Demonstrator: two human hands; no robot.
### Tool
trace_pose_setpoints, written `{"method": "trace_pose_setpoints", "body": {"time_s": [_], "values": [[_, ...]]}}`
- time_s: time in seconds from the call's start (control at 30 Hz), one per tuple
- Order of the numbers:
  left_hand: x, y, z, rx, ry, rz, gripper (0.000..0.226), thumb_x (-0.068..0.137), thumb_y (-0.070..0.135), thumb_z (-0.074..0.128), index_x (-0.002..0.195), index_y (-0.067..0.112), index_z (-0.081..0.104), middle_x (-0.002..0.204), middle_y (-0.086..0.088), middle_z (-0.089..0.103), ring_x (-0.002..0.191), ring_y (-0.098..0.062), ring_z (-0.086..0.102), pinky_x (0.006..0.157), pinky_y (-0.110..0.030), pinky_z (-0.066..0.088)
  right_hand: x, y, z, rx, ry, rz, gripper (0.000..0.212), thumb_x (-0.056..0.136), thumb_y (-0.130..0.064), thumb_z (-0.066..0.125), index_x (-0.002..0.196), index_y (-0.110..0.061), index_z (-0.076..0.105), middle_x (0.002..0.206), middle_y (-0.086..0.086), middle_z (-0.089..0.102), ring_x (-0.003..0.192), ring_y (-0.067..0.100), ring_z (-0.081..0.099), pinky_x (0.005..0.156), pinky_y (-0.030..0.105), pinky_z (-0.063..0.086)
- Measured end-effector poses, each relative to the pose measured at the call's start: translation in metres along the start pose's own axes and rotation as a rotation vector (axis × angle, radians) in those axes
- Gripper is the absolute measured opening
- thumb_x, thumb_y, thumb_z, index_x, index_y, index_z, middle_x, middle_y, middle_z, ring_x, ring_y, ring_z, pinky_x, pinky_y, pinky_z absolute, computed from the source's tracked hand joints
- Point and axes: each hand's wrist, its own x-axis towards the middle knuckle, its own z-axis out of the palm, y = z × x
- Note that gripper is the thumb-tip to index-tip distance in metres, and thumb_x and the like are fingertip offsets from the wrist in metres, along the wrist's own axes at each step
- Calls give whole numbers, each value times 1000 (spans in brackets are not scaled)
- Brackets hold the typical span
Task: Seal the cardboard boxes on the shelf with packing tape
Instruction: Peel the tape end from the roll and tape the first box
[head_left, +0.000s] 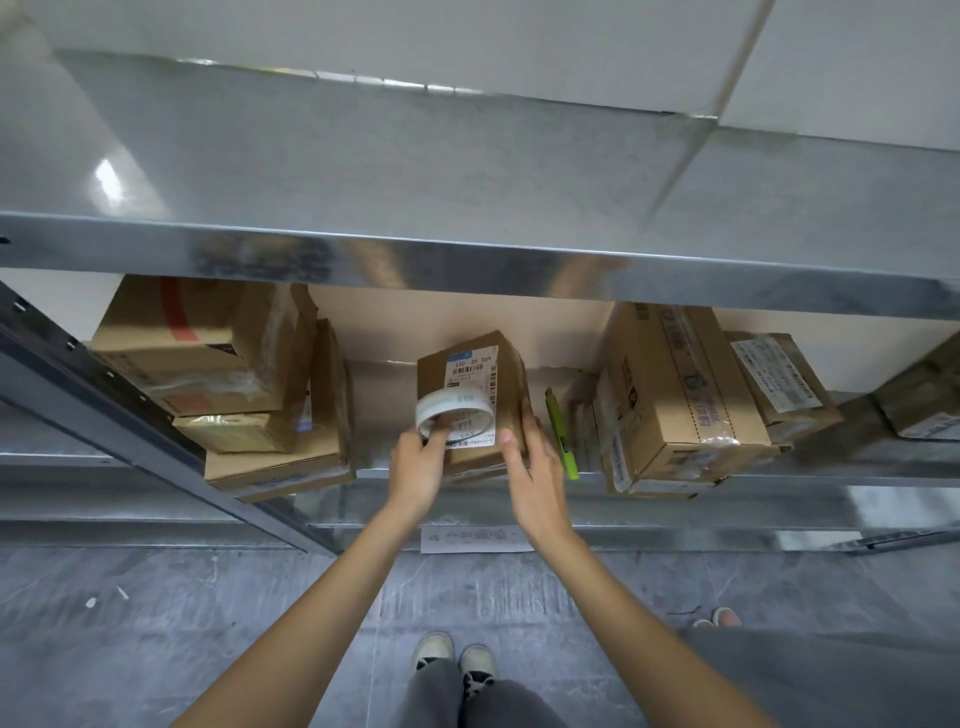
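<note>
A small cardboard box (511, 384) with a white shipping label stands near the front edge of the metal shelf (374, 462), in the middle. My left hand (418, 467) grips a roll of clear packing tape (454, 413) with its fingers through the core, held against the box's labelled face. My right hand (532, 462) holds the box's right side, thumb on the front and fingers round the edge.
A green utility knife (562, 434) lies just right of the box. Stacked cardboard boxes (234, 384) fill the shelf's left, and larger boxes (675, 395) its right. An upper shelf (467, 249) overhangs. Another person's shoes (719, 618) show on the floor at the right.
</note>
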Motion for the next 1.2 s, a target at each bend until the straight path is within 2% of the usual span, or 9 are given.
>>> {"method": "trace_pose_setpoints", "body": {"time_s": [0.1,0.23,0.33,0.4,0.5,0.77,0.93,1.07,1.2], "values": [[3,5,-3,404,56,128,28,101,26,44,118,13,61,112,-11,65,102,-32,62,88,-40,50,9,6,7,-237,18,-178,52,105,-40,26,154,-26,20,159,1,26,144,19,26,117,42,26],[5,8,-4,607,117,260,29,100,14,42,126,9,55,114,-15,66,99,-36,65,84,-41,50,15,11,11,-485,-39,-332,50,99,-9,42,148,-10,33,155,9,32,145,22,26,115,48,27],[4,7,-3,633,137,298,31,100,14,42,129,12,52,115,-14,66,98,-37,65,83,-43,50,15,14,6,-561,-106,-320,51,103,-31,29,152,-17,26,160,0,21,149,14,8,121,50,6],[3,8,1,647,134,295,30,100,17,43,129,12,52,116,-14,64,98,-37,64,81,-41,48,13,12,7,-603,-110,-318,69,97,-61,17,152,-20,26,160,-3,20,150,12,2,119,49,-10],[2,11,4,643,165,268,30,99,23,47,126,14,54,118,-10,62,98,-35,64,79,-38,48,11,9,9,-684,-110,-332,100,80,-81,-4,151,-18,27,160,0,20,149,13,-4,117,52,-15],[5,1,-28,571,157,327,26,97,5,44,122,7,52,97,-16,67,86,-38,65,70,-41,51,13,9,3,-790,-163,-320,90,90,-74,26,155,-21,-8,162,-4,-4,148,12,-11,117,57,-9],[-3,-6,-31,260,188,138,22,99,12,49,118,8,58,89,-5,63,68,-10,59,55,-13,41,12,4,5,-844,-126,-321,95,88,-77,25,155,-16,-5,163,1,-1,149,15,-12,114,57,-16],[5,1,-20,236,161,-1,22,94,27,59,98,8,68,83,-7,66,89,-30,65,69,-29,42,7,-8,17,-876,-124,-314,102,87,-72,37,154,-6,-3,162,11,-3,149,20,-11,113,55,-19],[-1,5,-9,372,161,51,24,96,15,53,102,-1,69,93,-17,70,90,-34,64,68,-30,38,4,-8,18,-838,-141,-300,101,86,-68,40,153,-6,-4,162,11,-8,149,22,-14,114,51,-20]]}}
